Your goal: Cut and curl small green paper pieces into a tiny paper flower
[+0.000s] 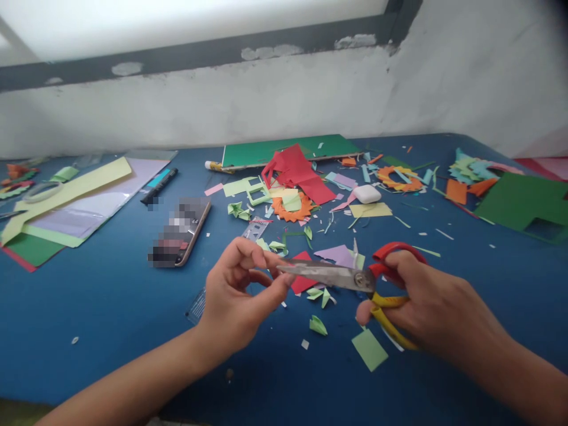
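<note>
Scissors [328, 272] with one red and one yellow handle are in my right hand [426, 296], fingers through the loops. The blades point left and look nearly closed. Their tips reach the fingertips of my left hand [242, 290], which is closed in a pinch. Whatever those fingers hold, if anything, is too small to make out. Below the blades lie a red paper piece [304, 283], small folded light-green pieces [318, 325] and a light-green paper rectangle [370, 350]. A purple paper scrap [336, 255] lies just behind the blades.
Paper scraps surround an orange folded ring [293, 207], crumpled red paper [302, 174] and a white case [367, 194]. A phone [181, 231] and a dark marker [160, 186] lie left. Behind is a green board [288, 149]; dark-green paper [526, 204] is at right.
</note>
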The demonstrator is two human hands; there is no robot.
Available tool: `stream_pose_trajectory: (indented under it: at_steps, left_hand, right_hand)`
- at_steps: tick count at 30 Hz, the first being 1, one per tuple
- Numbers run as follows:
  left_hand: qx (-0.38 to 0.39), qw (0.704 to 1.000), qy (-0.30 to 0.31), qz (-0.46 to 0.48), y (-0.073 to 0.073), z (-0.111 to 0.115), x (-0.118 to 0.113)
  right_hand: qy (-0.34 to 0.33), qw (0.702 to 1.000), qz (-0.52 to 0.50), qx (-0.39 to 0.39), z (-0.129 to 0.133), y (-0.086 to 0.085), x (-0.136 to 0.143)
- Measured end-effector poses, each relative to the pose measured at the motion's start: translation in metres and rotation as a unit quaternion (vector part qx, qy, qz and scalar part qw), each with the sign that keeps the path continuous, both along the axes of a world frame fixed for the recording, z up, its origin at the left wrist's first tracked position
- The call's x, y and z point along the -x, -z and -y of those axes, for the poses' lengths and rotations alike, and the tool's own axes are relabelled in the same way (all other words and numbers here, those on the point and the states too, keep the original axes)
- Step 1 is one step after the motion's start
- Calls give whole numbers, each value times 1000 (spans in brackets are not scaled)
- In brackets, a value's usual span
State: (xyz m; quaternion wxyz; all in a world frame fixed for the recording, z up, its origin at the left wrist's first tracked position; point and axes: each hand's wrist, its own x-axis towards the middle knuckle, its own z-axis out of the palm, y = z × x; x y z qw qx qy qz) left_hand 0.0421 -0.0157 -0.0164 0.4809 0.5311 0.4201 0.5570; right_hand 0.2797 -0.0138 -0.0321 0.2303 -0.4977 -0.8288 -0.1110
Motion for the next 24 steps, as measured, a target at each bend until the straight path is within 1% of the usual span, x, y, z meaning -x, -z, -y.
stream_pose_trajectory:
  at_steps: [2,3,4,5,6,7,8,9,11,12,14,18,22,24]
  left_hand:
    - [1,999,-10,-31,0,-2,1]
    - [-14,999,-23,-44,-1,-4,2]
    - [-47,997,-42,-54,-2,-6,3]
    - [-97,991,-65,-60,-3,-8,5]
    - [-168,980,-87,-64,-5,-11,8]
    - [-242,962,-101,-75,-6,-13,11]
    - [-312,939,-110,-92,-8,-15,14]
    - [-356,921,-91,-125,-8,-17,17]
    - [-369,905,-21,-211,-7,-19,22]
    - [-358,898,14,-254,-6,-20,24]
    - [-342,884,61,-312,-2,-22,26]
    - [-331,860,99,-377,3,-23,27]
    - [-378,817,114,-420,-1,-21,24]
    - [-387,801,113,-441,-2,-19,23]
  right_hand:
    - [15,999,29,-38,-1,-1,-2]
    - [20,997,45,-59,-1,-1,-3]
    - [22,995,58,-75,-2,-1,-4]
    - [20,993,71,-87,-3,0,-5]
    - [14,992,83,-95,-4,0,-6]
    - [4,991,90,-99,-4,0,-6]
    - [-6,991,94,-99,-4,1,-6]
    - [-13,991,95,-93,-4,2,-5]
    - [-21,993,96,-72,-4,3,-3]
    - [-25,993,96,-64,-4,3,-2]
    - [-28,993,96,-54,-4,5,-1]
    - [-33,994,91,-43,-4,9,-3]
    - [-40,995,87,-35,-4,10,-4]
    - [-41,995,83,-34,-3,9,-4]
